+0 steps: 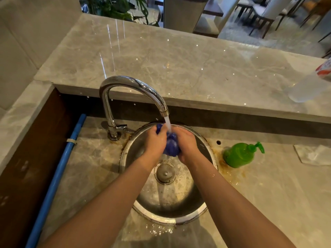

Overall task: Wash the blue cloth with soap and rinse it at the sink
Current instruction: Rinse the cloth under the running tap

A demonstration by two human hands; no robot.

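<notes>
The blue cloth (171,146) is bunched into a wet wad over the round steel sink (179,220). My left hand (155,142) and my right hand (187,143) grip it from either side, fingers curled round it. Water (167,124) runs from the chrome tap (130,85) straight onto the top of the cloth. A small tip of the cloth sticks out above my left hand. The green soap pump bottle (239,154) lies on the counter to the right of the sink.
A raised marble ledge (179,65) runs behind the sink, with a clear plastic bottle (308,85) on its right end. A blue pipe (59,167) runs along the left wall. A white folded cloth (315,154) lies at the far right. The sink drain (165,173) sits below my hands.
</notes>
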